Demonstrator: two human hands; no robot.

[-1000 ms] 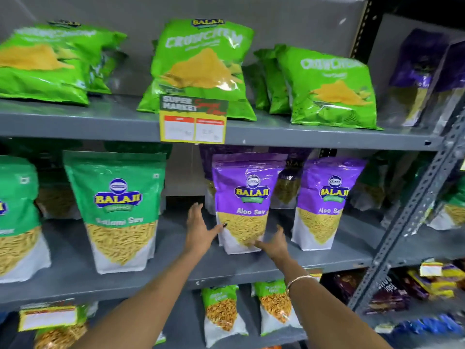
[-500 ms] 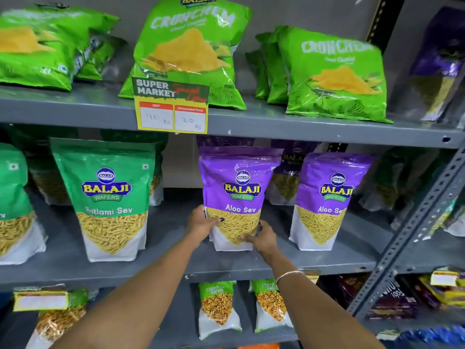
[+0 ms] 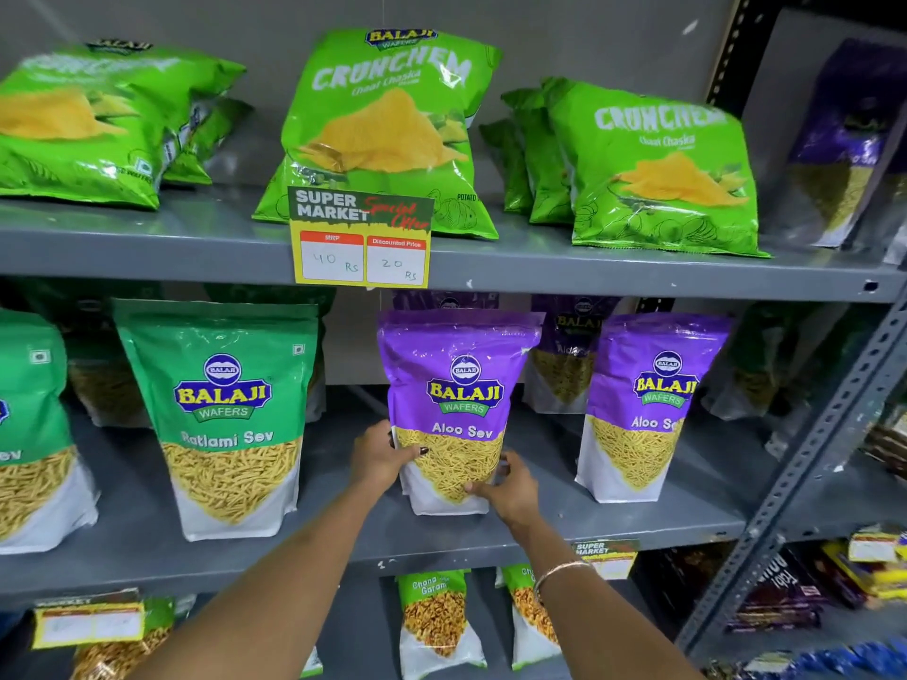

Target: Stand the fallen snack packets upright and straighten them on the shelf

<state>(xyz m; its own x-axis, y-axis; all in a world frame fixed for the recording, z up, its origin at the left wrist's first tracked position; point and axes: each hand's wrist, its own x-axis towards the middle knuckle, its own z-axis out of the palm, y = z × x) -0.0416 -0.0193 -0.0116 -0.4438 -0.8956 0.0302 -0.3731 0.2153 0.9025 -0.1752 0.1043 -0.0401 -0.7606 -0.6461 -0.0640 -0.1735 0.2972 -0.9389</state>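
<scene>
Purple Aloo Sev packet (image 3: 459,409) upright mid-shelf (image 3: 638,527), left hand (image 3: 380,456) and right hand (image 3: 510,488) fingers clasping its lower sides, second purple packet (image 3: 648,409) just right, green Ratlami Sev packet (image 3: 226,414) left, price tag (image 3: 360,238) above, Crunchem bags (image 3: 392,130) on top shelf

Two hands: left (image 3: 380,454), right (image 3: 510,488). Four purple sev packets in view, two in front (image 3: 459,404) (image 3: 648,400), two behind (image 3: 569,355) (image 3: 444,301). Two green sev packets in front (image 3: 226,409) (image 3: 24,424). Three front green chip bags (image 3: 387,125) (image 3: 657,164) (image 3: 83,120). One bracelet (image 3: 559,571). One readable price tag (image 3: 360,238).
</scene>
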